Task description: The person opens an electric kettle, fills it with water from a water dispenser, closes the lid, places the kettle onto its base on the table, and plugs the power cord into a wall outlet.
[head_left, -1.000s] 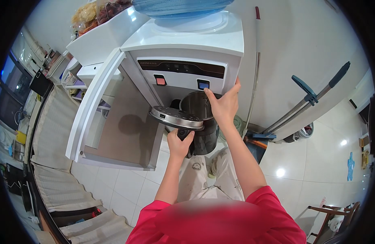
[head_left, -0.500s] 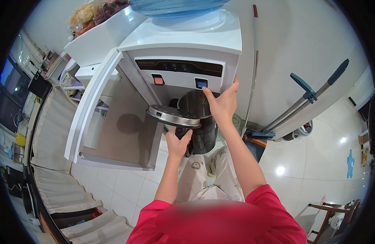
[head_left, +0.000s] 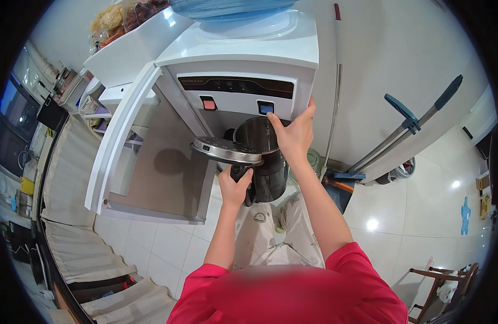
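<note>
My left hand [head_left: 235,187] is closed around the black handle of an electric kettle [head_left: 271,178]. Its silver-rimmed lid [head_left: 227,151] is hinged open and tilts toward the left above that hand. The open mouth of the kettle sits under the outlets of a white water dispenser [head_left: 238,62]. My right hand [head_left: 293,132] grips the dispenser's right edge, with the thumb on the blue tap button [head_left: 266,108]. Left of it is a red tap button [head_left: 208,103], untouched. Whether water is running I cannot make out.
The dispenser's door [head_left: 168,156] stands open on the left. A blue water bottle [head_left: 232,8] rests on top. A mop pole [head_left: 335,97], a long-handled dustpan [head_left: 339,191] and a wooden stool [head_left: 440,286] are to the right. A curtained shelf [head_left: 76,205] runs along the left.
Both hands keep their places on the kettle and the dispenser. The whole view has shifted very slightly; nothing else visibly differs.
</note>
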### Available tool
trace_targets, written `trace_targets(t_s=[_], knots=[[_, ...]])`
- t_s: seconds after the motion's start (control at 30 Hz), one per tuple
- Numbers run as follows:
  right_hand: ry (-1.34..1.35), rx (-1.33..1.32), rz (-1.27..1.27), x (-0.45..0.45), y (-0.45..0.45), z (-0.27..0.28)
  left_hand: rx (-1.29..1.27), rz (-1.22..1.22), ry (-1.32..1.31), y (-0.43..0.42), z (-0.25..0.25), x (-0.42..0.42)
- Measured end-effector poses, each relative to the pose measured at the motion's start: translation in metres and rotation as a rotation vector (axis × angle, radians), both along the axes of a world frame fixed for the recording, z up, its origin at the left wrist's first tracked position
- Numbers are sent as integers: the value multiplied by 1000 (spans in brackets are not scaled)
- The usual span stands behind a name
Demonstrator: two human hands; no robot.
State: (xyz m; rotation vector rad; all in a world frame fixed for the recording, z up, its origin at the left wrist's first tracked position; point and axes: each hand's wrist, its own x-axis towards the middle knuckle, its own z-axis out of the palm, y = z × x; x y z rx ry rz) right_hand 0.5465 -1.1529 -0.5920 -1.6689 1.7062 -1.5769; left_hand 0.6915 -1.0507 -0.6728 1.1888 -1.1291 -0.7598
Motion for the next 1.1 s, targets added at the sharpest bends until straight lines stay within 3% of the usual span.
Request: trace_targets(t_s=[0.17,0.27,0.67,1.1], knots=[[24,73,-48,2,2,2,70,22,-15,1,0,0],[55,-37,-35,0,-4,-8,108,45,-113,1,-4,3],[31,9,-20,4,-3,-6,-77,45,-286,-2,3,3],[70,-22,-42,3,-6,-12,-122,53,-190,-2,10,-1]])
